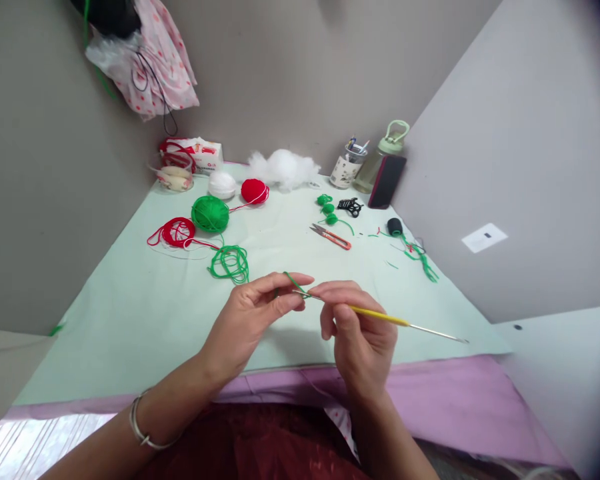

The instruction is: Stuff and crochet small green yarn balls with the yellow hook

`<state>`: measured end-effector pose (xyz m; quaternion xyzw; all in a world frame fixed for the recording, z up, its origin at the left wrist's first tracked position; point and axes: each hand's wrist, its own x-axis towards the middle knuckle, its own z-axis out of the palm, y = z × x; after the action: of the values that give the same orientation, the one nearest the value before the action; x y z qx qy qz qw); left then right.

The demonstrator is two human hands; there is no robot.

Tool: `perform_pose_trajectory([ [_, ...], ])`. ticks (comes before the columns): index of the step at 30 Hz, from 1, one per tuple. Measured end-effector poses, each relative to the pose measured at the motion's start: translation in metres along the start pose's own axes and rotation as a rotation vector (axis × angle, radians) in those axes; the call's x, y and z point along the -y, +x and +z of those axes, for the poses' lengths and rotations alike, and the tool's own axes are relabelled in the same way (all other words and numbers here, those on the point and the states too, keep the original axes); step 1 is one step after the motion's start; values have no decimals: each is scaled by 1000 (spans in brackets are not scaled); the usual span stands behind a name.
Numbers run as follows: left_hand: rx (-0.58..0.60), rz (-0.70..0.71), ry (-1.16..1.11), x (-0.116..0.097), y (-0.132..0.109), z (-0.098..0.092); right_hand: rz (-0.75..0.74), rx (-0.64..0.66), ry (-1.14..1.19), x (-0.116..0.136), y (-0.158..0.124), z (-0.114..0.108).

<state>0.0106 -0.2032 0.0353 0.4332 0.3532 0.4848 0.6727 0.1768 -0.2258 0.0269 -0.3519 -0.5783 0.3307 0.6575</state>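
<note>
My right hand (363,333) is closed around the yellow handle of a double-ended crochet hook (380,315). One metal tip points left to my other hand; the opposite tip sticks out to the right. Between thumb and fingers, my left hand (253,317) pinches green yarn (296,283), which passes over its index finger and meets the hook tip. How the yarn loops at the tip is too small to make out. Behind my left hand lies a loose tangle of green yarn (230,264), beside a green yarn ball (210,214).
Red yarn (179,233), a red ball (255,191), a white ball (222,185) and white stuffing (285,168) lie farther back. Orange thread snips (331,237), small green pieces (328,209) and a black claw clip (351,207) sit centre-right. A phone (387,183) leans against a bottle (371,170).
</note>
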Motion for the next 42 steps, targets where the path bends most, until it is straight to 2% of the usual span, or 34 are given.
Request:
perform_pose_trajectory([
  [9, -10, 0, 33, -10, -1, 0, -14, 22, -18, 3, 2, 3],
  [12, -30, -1, -13, -11, 0, 3, -40, 18, -96, 3, 1, 3],
  [14, -53, -1, -91, -9, -1, 7, -127, 24, -270, -1, -3, 4],
  [17, -70, -72, -250, -2, -4, 14, -373, 39, -622, -11, -10, 7],
  [19, -49, -179, -364, 2, -4, 16, -476, 1, -693, -16, -13, 8],
  [20, -31, -227, -408, 3, -4, 15, -475, -19, -659, -16, -12, 7],
  [23, -5, -271, -457, 2, -1, 9, -291, -48, -439, -9, -6, 2],
  [26, -26, -210, -438, -1, -1, 4, -80, -101, -178, 1, 2, -2],
  [28, -43, -140, -372, -1, -3, 7, 3, -86, -62, 3, 3, -1],
  [30, -84, -61, -282, 1, -5, 13, -24, -42, -145, 0, 1, 3],
  [32, -116, -34, -247, 5, -7, 18, -205, -54, -379, -6, -3, 8],
  [34, -81, -110, -301, 7, -7, 20, -378, -98, -535, -11, -7, 9],
  [35, -45, -168, -344, 6, -6, 19, -390, -106, -534, -12, -7, 8],
  [38, 21, -251, -429, 1, -2, 13, -189, -131, -299, -8, -3, 2],
  [40, 2, -208, -419, -3, 0, 12, -36, -138, -88, -3, 1, -1],
  [42, -15, -161, -364, -5, -1, 13, 45, -100, 21, -1, 3, -1],
])
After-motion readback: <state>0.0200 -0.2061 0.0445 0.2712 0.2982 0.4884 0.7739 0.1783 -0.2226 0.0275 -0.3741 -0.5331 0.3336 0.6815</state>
